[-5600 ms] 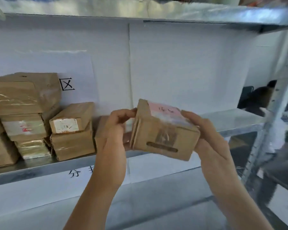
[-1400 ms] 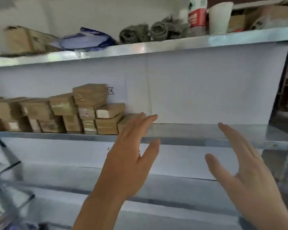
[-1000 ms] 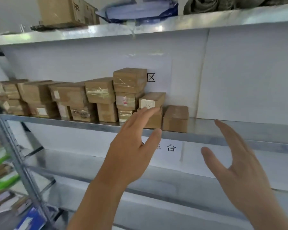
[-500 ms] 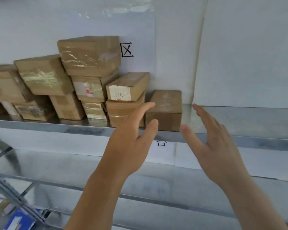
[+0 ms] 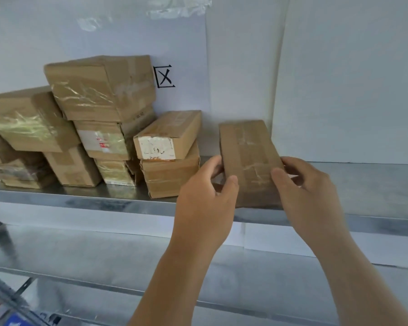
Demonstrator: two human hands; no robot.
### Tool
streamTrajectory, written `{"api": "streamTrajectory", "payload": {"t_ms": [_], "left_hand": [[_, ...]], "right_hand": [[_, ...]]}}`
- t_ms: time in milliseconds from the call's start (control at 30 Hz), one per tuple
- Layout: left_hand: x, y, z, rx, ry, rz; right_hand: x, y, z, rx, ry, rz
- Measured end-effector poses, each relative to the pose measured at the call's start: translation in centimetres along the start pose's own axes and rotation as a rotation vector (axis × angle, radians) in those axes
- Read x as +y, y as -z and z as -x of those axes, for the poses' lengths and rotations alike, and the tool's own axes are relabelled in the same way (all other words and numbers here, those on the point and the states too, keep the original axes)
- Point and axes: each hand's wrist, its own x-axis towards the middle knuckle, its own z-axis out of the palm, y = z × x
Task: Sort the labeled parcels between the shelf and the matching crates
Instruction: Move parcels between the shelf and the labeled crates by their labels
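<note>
Steel shelf [image 5: 80,203] carries stacked cardboard parcels [image 5: 99,142] at left, and one taped parcel [image 5: 247,156] sits apart, right of the stacks, at the front edge

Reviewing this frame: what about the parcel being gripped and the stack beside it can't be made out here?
- Parcel, head view: no label shows on its taped top; its front face is covered by the left hand and right hand.
- White label on the neighbouring box: print too smeared to read.
- Leftmost boxes: cut off by the frame edge.
- Crates: none in view.
</note>
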Motion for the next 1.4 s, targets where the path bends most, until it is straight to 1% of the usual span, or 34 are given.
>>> {"api": "streamTrajectory", "payload": {"t_ms": [100, 167, 233, 267, 333, 400, 433, 500, 567, 667, 733, 867, 933, 1067, 1200, 1400], "left_hand": [[0.6, 0.7, 0.9, -0.024, -0.037, 0.076], [1.1, 1.5, 1.7, -0.021, -0.097, 0.142], [1.9, 2.7, 2.6, -0.063, -0.129, 0.254], [2.5, 3.2, 2.9, -0.092, -0.102, 0.341], [3.6, 3.9, 3.6, -0.115, 0.019, 0.489], [4.7, 5.0, 5.0, -0.143, 0.109, 0.657], [5.0, 5.5, 5.6, -0.166, 0.143, 0.744], [5.2, 5.9, 6.7, -0.242, 0.154, 0.828], [5.0, 5.9, 8.8, -0.382, 0.054, 0.827], [5.7, 4.2, 11.5, -0.531, -0.016, 0.717], [6.9, 2.5, 13.5, -0.584, -0.105, 0.630], [9.2, -1.6, 17.4, -0.598, -0.252, 0.617], [10.6, -3.8, 19.2, -0.597, -0.321, 0.596], [14.1, -8.7, 22.7, -0.589, -0.443, 0.523], [18.4, -14.8, 26.9, -0.612, -0.510, 0.458], [23.8, -23.7, 33.1, -0.716, -0.523, 0.461]], "right_hand": [[-0.1, 1.3, 1.3, 0.038, 0.053, -0.082], [-0.2, 2.0, 2.6, 0.048, 0.110, -0.091], [-0.4, 2.8, 4.0, 0.053, 0.167, -0.082], [-0.5, 3.3, 4.7, 0.056, 0.193, -0.072], [-1.1, 4.2, 6.9, 0.066, 0.263, -0.086], [-1.8, 5.3, 9.3, 0.048, 0.310, -0.226], [-2.2, 5.8, 10.5, 0.034, 0.302, -0.305], [-2.6, 7.1, 12.0, 0.055, 0.192, -0.381], [-2.6, 9.0, 13.6, 0.095, 0.073, -0.421], [-3.4, 11.6, 17.8, 0.122, 0.127, -0.389], [-3.4, 13.3, 20.0, 0.141, 0.147, -0.381], [-2.2, 17.1, 22.2, 0.180, 0.168, -0.366], [-1.0, 19.4, 23.3, 0.243, 0.195, -0.333], [1.2, 25.0, 25.7, 0.340, 0.210, -0.159], [3.3, 32.4, 28.2, 0.449, 0.143, -0.096], [7.0, 43.3, 31.4, 0.547, 0.036, 0.117]]}}
